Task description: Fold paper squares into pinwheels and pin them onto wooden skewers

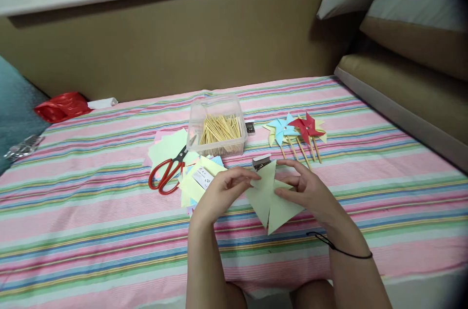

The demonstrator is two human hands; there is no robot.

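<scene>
A pale green paper square (265, 204), slit inward from its corners, is held up between both hands just above the striped cloth. My left hand (232, 187) pinches its left flap between thumb and fingers. On the other side, my right hand (302, 187) grips the right part, thumb in front and fingers at the upper edge. Right behind the paper lies a small open box of metal pins (261, 162), partly covered by it. Finished paper pinwheels (307, 127) on wooden sticks, blue, red and pale yellow, rest beyond my right hand.
A clear plastic box (215, 145) of wooden sticks (221, 128) stands in the middle. Red-handled scissors (166, 177) lie on coloured paper sheets (168, 145) at left. A red plastic bag (64, 106) sits far left. Cushions (420, 21) and a sofa edge bound the right.
</scene>
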